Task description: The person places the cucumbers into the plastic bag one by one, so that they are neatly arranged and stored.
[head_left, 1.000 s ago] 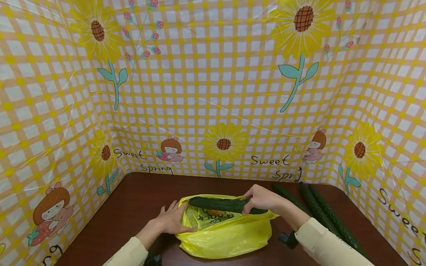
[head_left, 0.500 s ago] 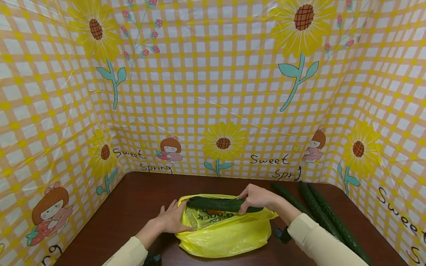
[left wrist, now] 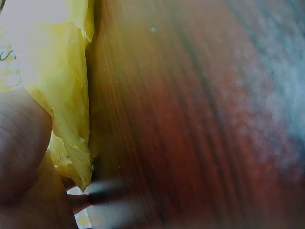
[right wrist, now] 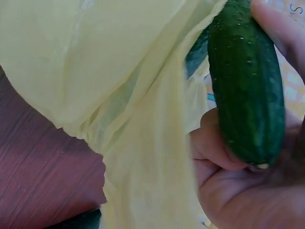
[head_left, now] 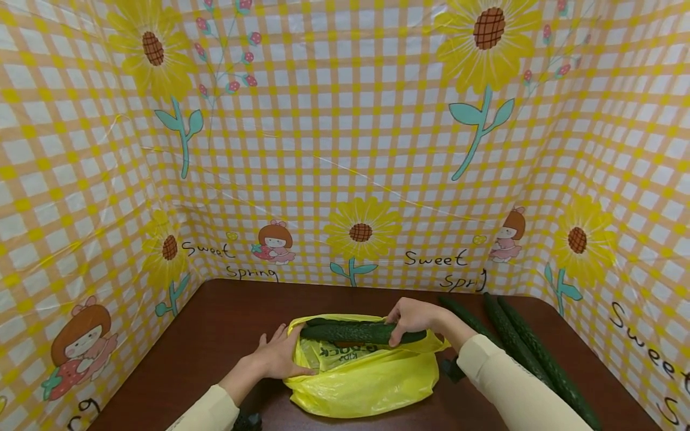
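Head view: I see the right hand [head_left: 414, 317] gripping a cucumber [head_left: 350, 331] near its right end, in the mouth of the yellow bag [head_left: 366, 386].
Left hand [head_left: 277, 354]: fingers spread wide at the bag's left end; the left wrist view crops them.
Second cucumber [right wrist: 197, 56]: mostly hidden behind the gripped one.
Three more cucumbers [head_left: 543, 354]: on the table [head_left: 188, 359], partly behind the right sleeve [head_left: 514, 389].
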### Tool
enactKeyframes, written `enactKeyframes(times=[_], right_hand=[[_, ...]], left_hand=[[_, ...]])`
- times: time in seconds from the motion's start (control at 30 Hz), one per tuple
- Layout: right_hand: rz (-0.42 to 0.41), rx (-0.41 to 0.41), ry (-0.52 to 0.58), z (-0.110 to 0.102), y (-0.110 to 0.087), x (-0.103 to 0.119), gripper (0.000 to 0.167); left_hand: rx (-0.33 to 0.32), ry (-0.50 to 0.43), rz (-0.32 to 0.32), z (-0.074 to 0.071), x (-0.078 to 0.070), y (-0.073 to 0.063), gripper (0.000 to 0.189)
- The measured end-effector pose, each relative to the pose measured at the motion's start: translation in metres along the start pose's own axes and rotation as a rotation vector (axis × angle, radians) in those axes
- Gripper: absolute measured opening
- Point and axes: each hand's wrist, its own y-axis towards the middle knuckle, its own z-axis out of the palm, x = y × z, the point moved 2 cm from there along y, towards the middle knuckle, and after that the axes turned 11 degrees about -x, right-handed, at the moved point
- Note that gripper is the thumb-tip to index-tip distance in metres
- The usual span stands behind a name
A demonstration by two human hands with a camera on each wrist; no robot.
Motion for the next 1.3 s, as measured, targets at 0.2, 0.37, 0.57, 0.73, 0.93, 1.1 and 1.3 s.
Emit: enactKeyframes(times=[0.2, 0.37, 0.57, 0.73, 0.93, 1.1, 1.3], right_hand=[[-0.002, 0.004, -0.025, 0.003, 0.003, -0.003, 0.014], [-0.026, -0.002, -0.082, 0.008, 0.007, -0.009, 0.023], [-0.044, -0.047, -0.256, 0.015, 0.009, -0.007, 0.035], [-0.046, -0.11, -0.34, 0.023, 0.005, -0.001, 0.037], [-0.005, -0.206, -0.378, 0.028, -0.001, 0.0, 0.034], [0.076, -0.292, -0.457, 0.028, -0.008, -0.004, 0.02], [0.188, -0.355, -0.543, 0.028, -0.021, -0.009, 0.046]], left_hand=[[0.003, 0.001, -0.002, -0.004, -0.004, -0.004, 0.11], [0.001, -0.002, 0.008, -0.003, -0.005, -0.001, 0.11], [0.001, -0.01, 0.013, 0.007, 0.002, 0.003, 0.113], [-0.025, -0.012, 0.026, 0.011, 0.007, 0.006, 0.111], [-0.016, -0.004, 0.023, 0.01, 0.008, 0.007, 0.109], [-0.012, 0.0, 0.02, 0.01, 0.007, 0.007, 0.109], [-0.012, -0.007, 0.019, 0.01, 0.008, 0.007, 0.11]])
